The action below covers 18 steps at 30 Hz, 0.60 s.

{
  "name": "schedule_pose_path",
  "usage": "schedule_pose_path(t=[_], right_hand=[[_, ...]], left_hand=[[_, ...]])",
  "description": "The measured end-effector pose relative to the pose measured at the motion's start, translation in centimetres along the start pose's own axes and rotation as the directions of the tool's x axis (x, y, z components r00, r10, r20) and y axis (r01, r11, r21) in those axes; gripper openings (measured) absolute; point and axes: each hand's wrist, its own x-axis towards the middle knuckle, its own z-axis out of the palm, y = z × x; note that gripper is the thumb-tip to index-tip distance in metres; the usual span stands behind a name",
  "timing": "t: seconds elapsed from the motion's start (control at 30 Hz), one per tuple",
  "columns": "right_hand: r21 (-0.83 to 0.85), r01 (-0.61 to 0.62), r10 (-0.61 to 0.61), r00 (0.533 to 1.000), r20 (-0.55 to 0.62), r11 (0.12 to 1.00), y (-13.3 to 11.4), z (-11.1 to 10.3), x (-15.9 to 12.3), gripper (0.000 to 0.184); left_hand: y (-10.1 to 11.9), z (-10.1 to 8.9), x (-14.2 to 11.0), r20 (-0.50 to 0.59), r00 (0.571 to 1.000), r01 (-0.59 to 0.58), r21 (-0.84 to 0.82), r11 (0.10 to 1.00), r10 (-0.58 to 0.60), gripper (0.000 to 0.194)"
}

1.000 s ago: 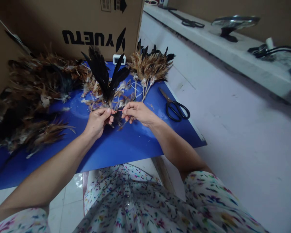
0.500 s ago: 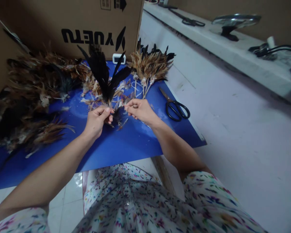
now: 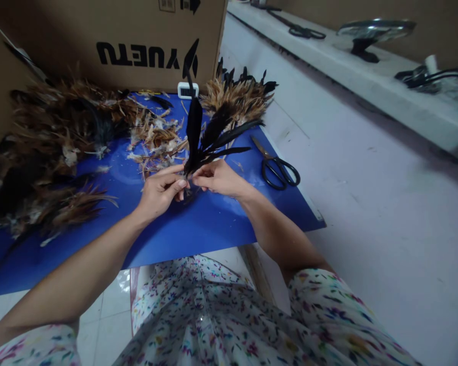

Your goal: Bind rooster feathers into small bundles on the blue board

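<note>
My left hand (image 3: pixel 163 190) pinches a bunch of black feathers (image 3: pixel 209 134) by its base, between thumb and fingers. The feathers fan upward and to the right over the blue table surface (image 3: pixel 198 229). My right hand (image 3: pixel 219 179) is at the other side of the base, thumb and fingers closed against the lower quills. Whether it grips feathers or a separate small piece is hidden. Short fluff and quill ends hang below the fingers. Loose brown and white feather scraps (image 3: pixel 156 140) lie behind my left hand.
Large piles of brown and black feathers (image 3: pixel 53 127) cover the left side. Tied brown feather bunches (image 3: pixel 238 99) lie at the back right. Black-handled scissors (image 3: pixel 277 170) rest near the right edge. A small white digital device (image 3: pixel 187 90) stands before a cardboard box (image 3: pixel 145 25).
The black feather bunch has swung from upright to leaning right, and my left hand has shifted rightward. My two hands, apart before, now meet at the feather base.
</note>
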Motion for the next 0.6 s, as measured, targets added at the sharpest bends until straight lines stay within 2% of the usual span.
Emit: schedule_pose_path(t=[0.17, 0.33, 0.5, 0.6], right_hand=[[0.05, -0.037, 0.037, 0.999, -0.002, 0.998, -0.5, -0.1, -0.3, 0.012], [0.054, -0.067, 0.07, 0.996, -0.049, 0.996, -0.3, 0.0, -0.2, 0.013], [0.001, -0.025, 0.025, 0.997, -0.078, 1.0, 0.2, -0.2, 0.1, 0.014], [-0.139, 0.048, -0.062, 0.993, -0.097, 0.989, 0.3, 0.0, -0.1, 0.011]], left_hand=[[-1.1, -0.1, 0.5, 0.066, 0.994, -0.09, 0.049, 0.995, 0.087, 0.037], [-1.6, -0.3, 0.8, 0.089, 0.979, -0.194, 0.169, 0.966, 0.181, 0.033], [-1.7, -0.4, 0.8, 0.065, 0.983, -0.184, 0.232, 0.955, 0.174, 0.03], [-1.7, -0.5, 0.8, 0.02, 0.988, -0.151, 0.318, 0.936, 0.152, 0.03]])
